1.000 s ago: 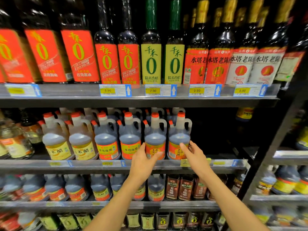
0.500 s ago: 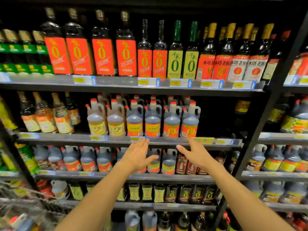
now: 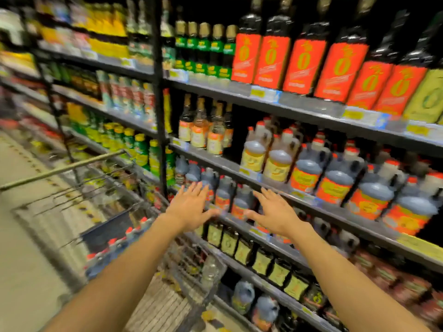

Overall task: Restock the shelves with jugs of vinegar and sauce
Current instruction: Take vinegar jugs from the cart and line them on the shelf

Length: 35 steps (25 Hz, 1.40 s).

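The picture is blurred by motion. My left hand (image 3: 190,206) and my right hand (image 3: 273,213) are both stretched out in front of the shelves, fingers spread, holding nothing. Beyond them a lower shelf carries dark jugs with red caps (image 3: 224,194). One shelf up, to the right, stands a row of handled jugs with yellow labels (image 3: 275,161) and orange labels (image 3: 369,200). At the lower left a wire shopping cart (image 3: 79,178) holds several red-capped jugs (image 3: 115,250).
Tall dark bottles with red labels (image 3: 299,63) fill the top shelf. A black upright post (image 3: 159,92) divides two shelf bays. Small dark bottles (image 3: 239,248) line the shelf below my hands. Pale floor (image 3: 21,271) lies at the left, beside the cart.
My view has swung left and pulled back, so the cart has come into sight. Both hands have left the orange-labelled jugs on the middle shelf and now hover empty, lower and left.
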Tool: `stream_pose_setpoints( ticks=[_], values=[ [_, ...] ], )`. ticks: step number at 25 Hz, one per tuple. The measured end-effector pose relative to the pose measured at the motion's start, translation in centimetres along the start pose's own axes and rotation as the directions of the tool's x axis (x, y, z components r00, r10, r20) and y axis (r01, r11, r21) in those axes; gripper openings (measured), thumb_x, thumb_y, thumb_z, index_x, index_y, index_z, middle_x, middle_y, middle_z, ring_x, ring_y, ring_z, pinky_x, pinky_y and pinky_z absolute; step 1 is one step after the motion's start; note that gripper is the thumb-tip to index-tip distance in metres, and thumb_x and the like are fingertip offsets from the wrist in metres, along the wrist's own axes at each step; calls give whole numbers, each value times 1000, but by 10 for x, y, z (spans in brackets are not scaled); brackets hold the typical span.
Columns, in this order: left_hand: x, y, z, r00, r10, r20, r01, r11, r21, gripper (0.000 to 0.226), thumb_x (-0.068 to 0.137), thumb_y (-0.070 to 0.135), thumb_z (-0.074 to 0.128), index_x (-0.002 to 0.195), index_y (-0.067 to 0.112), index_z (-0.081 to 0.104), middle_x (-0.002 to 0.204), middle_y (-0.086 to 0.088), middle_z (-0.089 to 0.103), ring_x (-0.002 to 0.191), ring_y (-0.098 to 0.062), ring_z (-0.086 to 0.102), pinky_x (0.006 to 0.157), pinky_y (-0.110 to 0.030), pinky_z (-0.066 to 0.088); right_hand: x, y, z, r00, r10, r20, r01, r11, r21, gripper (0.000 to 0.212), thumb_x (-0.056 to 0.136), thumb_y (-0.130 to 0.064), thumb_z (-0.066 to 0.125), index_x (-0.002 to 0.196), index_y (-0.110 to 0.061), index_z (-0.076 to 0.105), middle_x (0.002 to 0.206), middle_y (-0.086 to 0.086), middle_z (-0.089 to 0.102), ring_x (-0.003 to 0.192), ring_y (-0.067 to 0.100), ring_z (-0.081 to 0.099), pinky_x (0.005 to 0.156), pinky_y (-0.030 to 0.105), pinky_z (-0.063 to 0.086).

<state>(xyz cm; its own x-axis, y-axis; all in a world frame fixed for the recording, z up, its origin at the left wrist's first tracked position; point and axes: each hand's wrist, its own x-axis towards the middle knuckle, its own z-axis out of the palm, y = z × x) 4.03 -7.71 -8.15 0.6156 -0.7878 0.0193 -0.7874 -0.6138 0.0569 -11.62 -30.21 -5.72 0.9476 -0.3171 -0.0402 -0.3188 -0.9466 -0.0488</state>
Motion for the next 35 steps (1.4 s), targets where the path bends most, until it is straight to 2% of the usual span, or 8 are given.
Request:
stream_pose_setpoints(
  ticks=[4,7,11,16,21,27,31,35],
  values=[
    [-48,-96,33,956,-281,78,274,958,88,100,93,82,17,165,14,3,173,-9,2,160,-27,0,127,-53,1,82,-82,24,968,-247,42,247,969,0,96,92,-82,26,163,-18,22,171,12,17,157,32,18,126,46,19],
    [-84,-150,55,862,-489,136,479,872,96,98,96,78,22,164,11,4,173,-10,4,159,-28,4,128,-53,3,137,-142,47,905,-419,70,420,908,-4,105,84,-87,21,163,-17,22,170,14,21,156,33,20,126,46,20],
    [-110,-196,78,739,-655,158,644,755,124,91,100,69,29,164,8,9,172,-12,12,158,-29,13,128,-49,9,208,-212,77,793,-595,126,601,799,-5,94,95,-78,32,164,-15,21,171,13,18,157,31,18,126,43,16],
    [-104,-232,100,609,-764,213,749,642,163,89,100,70,21,163,8,8,171,-15,12,159,-29,9,128,-49,6,286,-275,113,623,-745,236,758,650,51,88,99,-74,34,165,-19,17,173,11,9,160,28,9,128,43,10],
    [-66,-266,146,544,-783,302,761,612,215,84,103,65,21,163,10,3,171,-16,7,159,-31,3,128,-48,1,352,-327,165,501,-826,257,834,540,112,89,98,-74,35,165,-18,17,172,11,14,159,28,10,129,43,8],
    [-33,-340,231,500,-798,336,824,558,100,86,102,65,30,163,10,5,171,-15,12,159,-27,8,130,-45,7,390,-349,288,421,-815,397,812,534,236,87,98,-73,38,164,-19,18,173,7,12,160,25,8,128,40,5],
    [-28,-376,302,490,-793,362,824,557,106,85,101,66,29,163,12,8,170,-14,16,158,-28,13,129,-46,12,408,-366,358,405,-807,429,811,534,239,82,101,-64,44,163,-16,20,172,10,16,159,27,14,128,40,8],
    [-31,-394,359,483,-803,349,849,527,37,79,96,59,55,155,15,29,159,-15,39,148,-33,36,121,-47,28,421,-394,413,420,-831,366,802,528,279,74,103,-48,53,160,-9,27,166,18,30,152,32,29,123,42,21]
  ],
)
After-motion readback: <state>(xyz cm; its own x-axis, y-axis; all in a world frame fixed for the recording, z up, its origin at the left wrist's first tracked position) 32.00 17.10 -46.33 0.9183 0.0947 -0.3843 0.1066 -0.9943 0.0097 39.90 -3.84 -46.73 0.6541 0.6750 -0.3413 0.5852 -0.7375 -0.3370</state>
